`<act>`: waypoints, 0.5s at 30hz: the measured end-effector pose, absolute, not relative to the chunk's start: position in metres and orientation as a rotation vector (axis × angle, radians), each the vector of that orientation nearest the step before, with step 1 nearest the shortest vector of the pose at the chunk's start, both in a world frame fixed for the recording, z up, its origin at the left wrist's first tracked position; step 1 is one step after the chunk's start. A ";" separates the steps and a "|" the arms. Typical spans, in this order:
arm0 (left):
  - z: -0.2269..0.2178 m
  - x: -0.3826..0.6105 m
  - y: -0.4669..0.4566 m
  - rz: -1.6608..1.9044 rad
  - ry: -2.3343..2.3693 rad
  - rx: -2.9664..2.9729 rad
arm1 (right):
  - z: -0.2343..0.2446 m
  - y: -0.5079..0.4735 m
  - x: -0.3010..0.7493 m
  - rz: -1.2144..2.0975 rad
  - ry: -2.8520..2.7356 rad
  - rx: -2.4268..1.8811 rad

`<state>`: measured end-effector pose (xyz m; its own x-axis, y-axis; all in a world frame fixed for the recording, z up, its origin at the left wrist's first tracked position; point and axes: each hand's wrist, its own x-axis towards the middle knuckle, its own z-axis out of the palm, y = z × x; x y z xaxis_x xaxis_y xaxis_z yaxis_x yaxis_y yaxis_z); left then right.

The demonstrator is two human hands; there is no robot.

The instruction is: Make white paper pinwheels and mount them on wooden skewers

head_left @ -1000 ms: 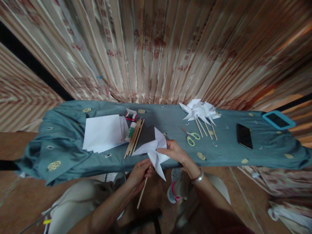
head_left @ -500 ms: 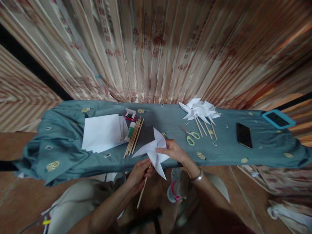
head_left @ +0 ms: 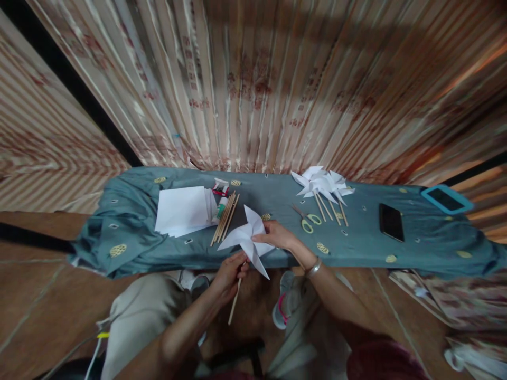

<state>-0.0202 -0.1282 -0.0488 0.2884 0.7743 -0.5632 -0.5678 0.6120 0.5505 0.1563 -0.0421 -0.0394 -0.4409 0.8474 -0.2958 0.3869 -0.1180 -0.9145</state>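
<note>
A white paper pinwheel [head_left: 246,238] on a thin wooden stick [head_left: 234,303] is held at the table's near edge. My left hand [head_left: 232,272] is closed around the stick just under the paper blades, and the stick's lower end points down toward my lap. My right hand [head_left: 278,235] pinches the pinwheel's right side, thumb lying on the front of the paper. Left of the pinwheel lies a bundle of wooden sticks [head_left: 225,217], with a green and white glue stick [head_left: 220,208] beside it. Scissors with pale green handles [head_left: 307,219] rest to the right of my right hand.
A stack of white paper [head_left: 181,209] lies on the cloth-covered table [head_left: 273,192] at left, near a small open red box [head_left: 221,187]. Several finished pinwheels [head_left: 321,182] are piled at the back. A black phone [head_left: 391,221] and a blue-framed device [head_left: 447,199] lie at right.
The camera view has shifted slightly, so the table things appear moved. Both hands keep their hold on the pinwheel, which has hardly changed its pose.
</note>
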 end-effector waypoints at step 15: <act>-0.071 -0.016 -0.138 1.006 0.862 -0.030 | -0.045 -0.018 0.131 1.529 -2.163 -1.479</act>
